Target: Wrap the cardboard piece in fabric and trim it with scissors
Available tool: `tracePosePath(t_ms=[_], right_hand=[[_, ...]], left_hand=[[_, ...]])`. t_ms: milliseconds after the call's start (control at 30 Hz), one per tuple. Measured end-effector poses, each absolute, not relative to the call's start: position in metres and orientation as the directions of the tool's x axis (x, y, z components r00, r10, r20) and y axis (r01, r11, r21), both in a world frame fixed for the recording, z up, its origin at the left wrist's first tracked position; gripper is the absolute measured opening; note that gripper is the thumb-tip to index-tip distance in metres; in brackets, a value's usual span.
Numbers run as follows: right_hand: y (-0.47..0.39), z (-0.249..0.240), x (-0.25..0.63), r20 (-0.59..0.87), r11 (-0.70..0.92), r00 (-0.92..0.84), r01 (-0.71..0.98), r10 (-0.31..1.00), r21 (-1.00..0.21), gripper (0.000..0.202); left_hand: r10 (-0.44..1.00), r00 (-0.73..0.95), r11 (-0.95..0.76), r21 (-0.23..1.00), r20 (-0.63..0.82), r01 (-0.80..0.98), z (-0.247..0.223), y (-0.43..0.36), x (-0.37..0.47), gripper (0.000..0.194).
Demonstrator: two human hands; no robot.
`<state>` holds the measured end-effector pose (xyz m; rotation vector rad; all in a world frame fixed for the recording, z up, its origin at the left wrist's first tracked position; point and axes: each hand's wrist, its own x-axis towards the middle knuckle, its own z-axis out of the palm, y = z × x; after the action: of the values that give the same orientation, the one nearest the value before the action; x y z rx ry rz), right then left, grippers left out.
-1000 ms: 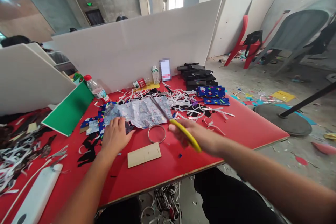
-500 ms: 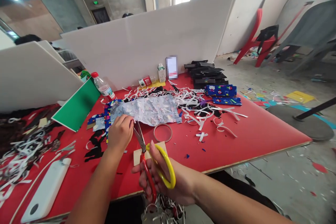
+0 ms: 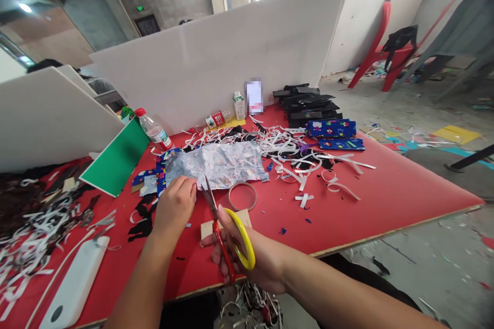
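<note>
My left hand has its fingers pinched at the near left edge of a grey patterned cloth. The cloth lies long and creased across the table. In my right hand is a pair of scissors with one red and one yellow handle. Its blades are partly apart and point away from me, with their tips at the cloth's near edge, just right of my left fingers. Whether the blades touch the cloth I cannot tell. Blue patterned cloth shows beside the grey piece's left end.
A tape ring and beige card lie near the scissors. White strips and black scraps cover the back. Blue folded cloth, a black stack, a bottle, a carton and a white power bank surround the workspace.
The scissors' handles have come closer together and the blades have narrowed slightly. My left hand keeps its pinch at the cloth's edge. The whole view has shifted a little.
</note>
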<state>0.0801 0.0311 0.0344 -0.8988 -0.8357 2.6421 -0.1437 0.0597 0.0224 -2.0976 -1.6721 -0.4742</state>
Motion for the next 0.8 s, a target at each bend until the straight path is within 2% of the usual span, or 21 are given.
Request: tracePosePath(t_ms=[167,300,467,800], right_hand=[[0.018,0.029,0.081,-0.454,-0.791,-0.805,-0.031,0.382,-0.611,0.087],[0.016,0.026,0.077,-0.477,-0.754,-0.758,-0.029,0.445,-0.656,0.09],[0.018,0.024,0.073,-0.466,-0.735,-0.761,-0.02,0.45,-0.678,0.089],[0.03,0.014,0.055,-0.409,-0.643,-0.729,-0.056,0.55,-0.764,0.082]], left_hand=[[0.833,0.156,-0.127,-0.092,0.531,0.988,0.02,0.06,-0.145,0.018],[0.847,0.19,-0.19,-0.051,0.497,0.98,0.022,0.055,-0.149,0.019],[0.828,0.216,-0.255,0.003,0.517,0.967,0.021,0.045,-0.147,0.019],[0.755,0.382,-0.398,-0.091,0.534,0.913,0.029,0.033,-0.134,0.027]])
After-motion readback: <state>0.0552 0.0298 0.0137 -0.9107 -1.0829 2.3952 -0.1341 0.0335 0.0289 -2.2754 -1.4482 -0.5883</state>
